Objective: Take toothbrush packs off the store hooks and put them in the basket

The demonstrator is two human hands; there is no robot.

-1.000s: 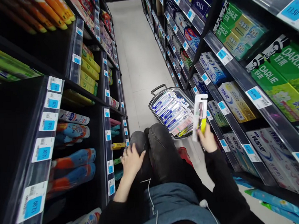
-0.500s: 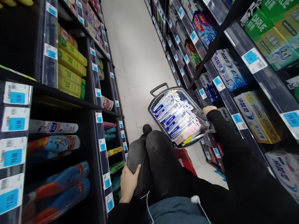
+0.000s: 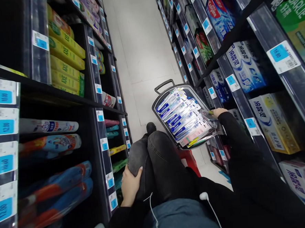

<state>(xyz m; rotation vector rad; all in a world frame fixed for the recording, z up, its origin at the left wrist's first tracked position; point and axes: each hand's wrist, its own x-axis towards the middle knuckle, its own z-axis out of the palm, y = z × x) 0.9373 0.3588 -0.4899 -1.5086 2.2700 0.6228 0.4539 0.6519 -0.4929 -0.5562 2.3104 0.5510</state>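
Right hand, mine, black-sleeved: lying at the right rim of the basket, beside clear-plastic packaging; the fingertips are hiding there, so I cannot tell whether I am gripping a pack or merely touching it. Left hand, mine: holding nothing loose, resting with thumb and fingers spread over my left knee, in dark grey denim. Basket, one, black-rimmed: standing just beyond my right knee, its handle pointing to the far left. Toothbrush packs, many, white and blue: lying in the basket in overlapping rows, some clear wrappers hanging over the right rim; pink packs are lying at the near end. Red object, one: showing just below the basket's near side, partly hidden. Earphone, white: hanging near my lap on its cord. Left shelving: bearing yellow AXE boxes on the far part and blue-and-orange bottles nearer. Right shelving: carrying red-and-blue Colgate boxes farther off and green DARLIE boxes at far right. Floor, pale: running between both shelvings toward the far end
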